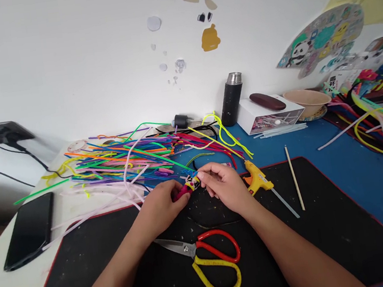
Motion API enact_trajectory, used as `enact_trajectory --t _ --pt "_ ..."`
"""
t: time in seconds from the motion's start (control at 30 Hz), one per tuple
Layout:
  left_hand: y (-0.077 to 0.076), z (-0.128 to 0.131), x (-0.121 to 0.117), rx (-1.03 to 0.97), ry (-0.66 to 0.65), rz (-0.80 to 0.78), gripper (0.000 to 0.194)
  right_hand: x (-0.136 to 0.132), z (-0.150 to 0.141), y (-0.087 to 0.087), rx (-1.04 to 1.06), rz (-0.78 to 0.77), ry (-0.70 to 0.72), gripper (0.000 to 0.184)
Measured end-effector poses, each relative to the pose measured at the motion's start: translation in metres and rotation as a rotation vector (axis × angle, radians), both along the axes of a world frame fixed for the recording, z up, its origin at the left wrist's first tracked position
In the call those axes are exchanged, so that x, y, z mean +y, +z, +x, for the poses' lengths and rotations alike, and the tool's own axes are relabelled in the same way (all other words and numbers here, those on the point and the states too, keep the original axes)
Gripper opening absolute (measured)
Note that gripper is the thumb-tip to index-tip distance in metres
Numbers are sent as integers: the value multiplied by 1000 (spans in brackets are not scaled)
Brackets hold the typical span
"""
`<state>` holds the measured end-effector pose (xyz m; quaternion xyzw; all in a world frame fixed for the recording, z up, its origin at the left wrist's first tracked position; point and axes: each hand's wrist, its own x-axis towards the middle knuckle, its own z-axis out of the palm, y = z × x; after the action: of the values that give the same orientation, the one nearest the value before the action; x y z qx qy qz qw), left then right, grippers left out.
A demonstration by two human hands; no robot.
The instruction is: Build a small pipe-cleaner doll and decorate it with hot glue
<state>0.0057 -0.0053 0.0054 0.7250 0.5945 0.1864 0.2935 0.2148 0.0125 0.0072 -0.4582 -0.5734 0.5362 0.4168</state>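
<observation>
Over the black mat [97, 261] my left hand [163, 207] is closed around the magenta lower part of a small pipe-cleaner figure [192, 183]. Yellow, black and white bits cover its middle, and blue strands stick out at the top. My right hand [224, 186] has thumb and forefinger pinched at the figure's upper right side; its other fingers are curled. Some of the figure is hidden by my fingers. Below both hands lie scissors [188, 248] with one red and one yellow handle. A yellow glue gun [257, 177] with a glue stick sits right of my right hand.
Many coloured pipe cleaners [122, 155] spread behind my hands. A phone [29, 230] lies at left. A wooden stick [294, 177] rests at right. Toward the wall stand a black flask [231, 100], a white box [269, 112] and a bowl [307, 98]. More pipe cleaners [381, 121] lie far right.
</observation>
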Motion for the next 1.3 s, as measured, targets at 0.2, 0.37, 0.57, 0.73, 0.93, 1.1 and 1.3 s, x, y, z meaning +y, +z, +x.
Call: enact_trajectory --t 0.2,0.37,0.57,0.73,0.93,1.1,1.3 --pt "6 -2 2 -329 74 -85 31 1 3 5 58 12 -83 33" --pt "4 1 5 -566 126 -120 40 2 5 7 120 16 -128 35" --pt "1 5 3 -612 134 -153 43 4 4 4 144 9 -115 39" --pt "1 8 -1 -609 112 -164 44 4 5 1 115 30 -112 40" --pt "1 12 -1 -641 118 -169 47 5 6 -2 62 40 -118 41" --pt "1 11 0 -644 115 -169 46 6 7 -1 32 43 -113 40" --pt "0 10 -2 -629 94 -184 46 8 9 -3 25 55 -115 37"
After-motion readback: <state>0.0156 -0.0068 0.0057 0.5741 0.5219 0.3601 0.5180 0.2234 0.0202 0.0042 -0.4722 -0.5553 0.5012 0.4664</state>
